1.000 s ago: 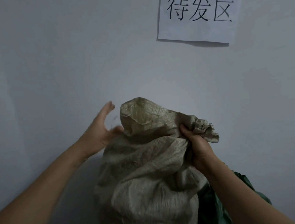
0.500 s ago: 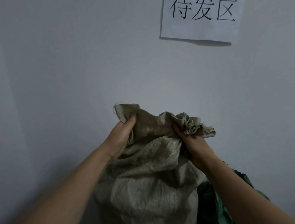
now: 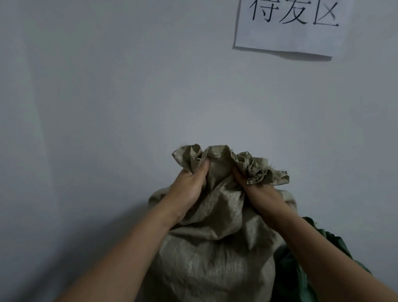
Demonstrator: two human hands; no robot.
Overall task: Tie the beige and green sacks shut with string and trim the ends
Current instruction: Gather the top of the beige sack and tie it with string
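A full beige woven sack stands against the wall at the bottom centre. My left hand grips the left part of its gathered mouth, the thumb pressed into the fabric. My right hand grips the right part, with a frayed bunch of cloth sticking out above it. The two hands are close together at the sack's neck. A green sack shows only partly, behind my right forearm at the bottom right. No string or cutting tool is in view.
A plain grey-white wall fills the view behind the sacks. A white paper sign with black characters hangs at the upper right. The floor is out of view.
My left hand, open beside the sack a second ago, has closed on the mouth's left flap and bunched it toward my right hand. The mouth is now gathered tighter.
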